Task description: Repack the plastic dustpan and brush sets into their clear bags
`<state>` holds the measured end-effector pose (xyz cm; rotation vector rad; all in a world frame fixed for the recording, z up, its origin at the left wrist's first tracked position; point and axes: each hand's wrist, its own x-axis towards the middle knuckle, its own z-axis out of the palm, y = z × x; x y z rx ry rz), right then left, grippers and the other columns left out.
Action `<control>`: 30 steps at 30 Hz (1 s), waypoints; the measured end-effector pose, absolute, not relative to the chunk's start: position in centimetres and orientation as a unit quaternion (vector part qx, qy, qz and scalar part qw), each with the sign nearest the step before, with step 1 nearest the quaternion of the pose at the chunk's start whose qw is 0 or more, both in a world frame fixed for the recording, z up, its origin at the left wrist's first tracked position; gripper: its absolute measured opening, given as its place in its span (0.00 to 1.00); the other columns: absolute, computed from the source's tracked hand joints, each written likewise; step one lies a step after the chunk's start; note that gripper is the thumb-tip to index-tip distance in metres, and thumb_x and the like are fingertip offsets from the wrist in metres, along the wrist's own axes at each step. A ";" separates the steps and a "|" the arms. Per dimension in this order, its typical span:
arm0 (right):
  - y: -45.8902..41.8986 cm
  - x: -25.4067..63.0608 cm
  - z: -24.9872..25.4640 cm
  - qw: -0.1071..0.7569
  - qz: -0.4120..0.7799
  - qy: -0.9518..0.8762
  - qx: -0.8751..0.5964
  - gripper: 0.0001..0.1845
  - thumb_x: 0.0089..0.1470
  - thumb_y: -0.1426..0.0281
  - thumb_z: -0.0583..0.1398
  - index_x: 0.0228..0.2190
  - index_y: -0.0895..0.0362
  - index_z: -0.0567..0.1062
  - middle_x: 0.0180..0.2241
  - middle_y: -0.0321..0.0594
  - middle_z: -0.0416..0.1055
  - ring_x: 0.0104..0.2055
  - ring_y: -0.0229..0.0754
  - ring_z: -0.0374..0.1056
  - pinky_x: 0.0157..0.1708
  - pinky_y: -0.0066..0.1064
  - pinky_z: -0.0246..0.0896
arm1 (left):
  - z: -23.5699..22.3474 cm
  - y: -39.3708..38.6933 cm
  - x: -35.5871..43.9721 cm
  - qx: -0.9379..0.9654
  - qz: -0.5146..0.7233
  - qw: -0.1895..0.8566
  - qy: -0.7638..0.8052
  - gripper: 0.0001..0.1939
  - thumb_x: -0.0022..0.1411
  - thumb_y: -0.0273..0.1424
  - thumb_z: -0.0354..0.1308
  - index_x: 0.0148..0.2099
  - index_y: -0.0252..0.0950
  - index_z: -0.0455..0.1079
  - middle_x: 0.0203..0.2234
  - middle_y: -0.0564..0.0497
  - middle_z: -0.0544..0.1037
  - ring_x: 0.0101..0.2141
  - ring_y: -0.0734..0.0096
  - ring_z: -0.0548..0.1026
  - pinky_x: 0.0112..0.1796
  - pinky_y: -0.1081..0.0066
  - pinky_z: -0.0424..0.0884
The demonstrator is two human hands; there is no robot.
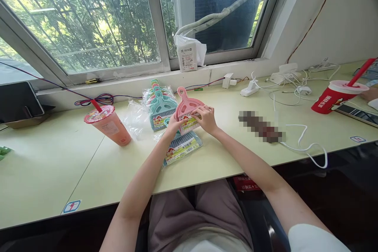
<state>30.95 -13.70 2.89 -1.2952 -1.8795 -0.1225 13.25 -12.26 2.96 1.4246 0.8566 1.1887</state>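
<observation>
A small pink dustpan (186, 107) with a paper label is held between both hands over the pale green desk (88, 165). My left hand (172, 125) pinches its lower left edge. My right hand (206, 118) grips its right side at the label, fingers curled. Below it lies a blue brush-and-dustpan set (181, 146) with a label. Behind it, a stack of teal and pink dustpan sets (159, 104) sits partly in clear plastic wrap (136, 118).
A pink drink cup with a red straw (108, 125) stands left of the hands. A red cup with a straw (336, 96), white chargers and cables (283, 82), a phone (357, 114) lie right. A dark tablet (17, 102) leans at far left. A white box (187, 57) sits on the windowsill.
</observation>
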 end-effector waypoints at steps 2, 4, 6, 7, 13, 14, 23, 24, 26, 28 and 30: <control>-13.8 30.9 3.0 0.443 -0.059 -0.722 -0.528 0.09 0.59 0.64 0.57 0.40 0.51 0.76 0.46 0.44 0.72 0.50 0.49 0.63 0.52 0.44 0.47 | 2.8 -12.0 13.2 0.583 0.503 0.523 0.364 0.29 0.45 0.35 0.69 0.50 0.36 0.69 0.44 0.45 0.78 0.44 0.57 0.75 0.46 0.59 0.70; -13.8 31.0 3.1 0.499 -0.058 -0.670 -0.547 0.13 0.58 0.64 0.58 0.45 0.50 0.73 0.52 0.43 0.68 0.55 0.49 0.60 0.54 0.44 0.48 | 2.7 -11.8 13.1 0.567 0.518 0.522 0.371 0.29 0.44 0.35 0.69 0.50 0.36 0.69 0.44 0.44 0.78 0.45 0.57 0.75 0.47 0.58 0.70; -13.6 31.4 3.2 0.569 -0.020 -0.597 -0.565 0.18 0.56 0.64 0.59 0.49 0.50 0.69 0.56 0.44 0.63 0.59 0.49 0.57 0.56 0.45 0.50 | 2.6 -11.6 13.0 0.546 0.540 0.522 0.371 0.30 0.44 0.35 0.69 0.50 0.35 0.69 0.44 0.44 0.78 0.45 0.56 0.75 0.47 0.57 0.70; -13.3 31.7 3.3 0.603 0.025 -0.555 -0.573 0.21 0.54 0.64 0.59 0.51 0.51 0.67 0.58 0.46 0.61 0.60 0.49 0.56 0.56 0.46 0.52 | 2.6 -11.5 12.9 0.535 0.551 0.523 0.369 0.30 0.43 0.35 0.70 0.50 0.35 0.69 0.45 0.43 0.78 0.45 0.56 0.75 0.47 0.57 0.71; -11.7 32.4 3.0 0.625 0.539 -0.371 -0.426 0.14 0.49 0.69 0.62 0.41 0.54 0.72 0.46 0.44 0.74 0.47 0.44 0.72 0.46 0.36 0.69 | 2.6 -11.3 12.7 0.511 0.571 0.519 0.379 0.31 0.43 0.37 0.70 0.51 0.35 0.69 0.46 0.41 0.78 0.46 0.53 0.76 0.47 0.54 0.71; -11.6 32.2 2.9 0.616 0.588 -0.362 -0.380 0.13 0.48 0.72 0.63 0.39 0.55 0.72 0.42 0.42 0.76 0.44 0.42 0.73 0.45 0.34 0.71 | 2.6 -11.3 12.7 0.509 0.572 0.519 0.380 0.31 0.43 0.37 0.69 0.51 0.35 0.69 0.46 0.41 0.77 0.47 0.53 0.76 0.48 0.54 0.71; -12.5 30.1 2.1 0.652 0.618 -0.304 -0.317 0.17 0.41 0.80 0.66 0.35 0.54 0.72 0.38 0.36 0.79 0.44 0.41 0.75 0.48 0.34 0.73 | 2.8 -11.6 12.8 0.524 0.571 0.523 0.355 0.35 0.44 0.37 0.69 0.56 0.37 0.66 0.50 0.42 0.75 0.50 0.53 0.74 0.50 0.54 0.70; -12.5 30.2 2.1 0.659 0.610 -0.302 -0.321 0.18 0.40 0.81 0.67 0.34 0.54 0.73 0.38 0.35 0.79 0.44 0.42 0.75 0.48 0.34 0.73 | 2.9 -11.6 12.9 0.534 0.565 0.523 0.349 0.36 0.45 0.36 0.69 0.57 0.38 0.65 0.50 0.42 0.75 0.50 0.53 0.73 0.50 0.54 0.70; -12.3 30.4 2.0 0.661 0.603 -0.303 -0.328 0.18 0.39 0.81 0.67 0.33 0.54 0.73 0.38 0.35 0.79 0.45 0.43 0.75 0.49 0.35 0.73 | 2.9 -11.8 13.1 0.549 0.557 0.521 0.342 0.37 0.45 0.36 0.69 0.58 0.39 0.64 0.51 0.43 0.75 0.51 0.53 0.73 0.51 0.54 0.69; -12.1 30.6 1.9 0.652 0.607 -0.308 -0.334 0.18 0.38 0.82 0.67 0.33 0.55 0.73 0.37 0.36 0.79 0.46 0.44 0.75 0.50 0.36 0.72 | 2.9 -11.9 13.2 0.555 0.554 0.518 0.342 0.37 0.45 0.35 0.69 0.58 0.39 0.64 0.50 0.43 0.75 0.52 0.52 0.72 0.52 0.53 0.68; -12.1 30.6 1.9 0.649 0.608 -0.309 -0.336 0.18 0.39 0.82 0.67 0.33 0.54 0.73 0.38 0.36 0.79 0.46 0.43 0.74 0.50 0.36 0.72 | 2.9 -12.0 13.2 0.552 0.557 0.515 0.347 0.36 0.45 0.34 0.69 0.57 0.38 0.65 0.49 0.43 0.75 0.52 0.51 0.71 0.52 0.53 0.68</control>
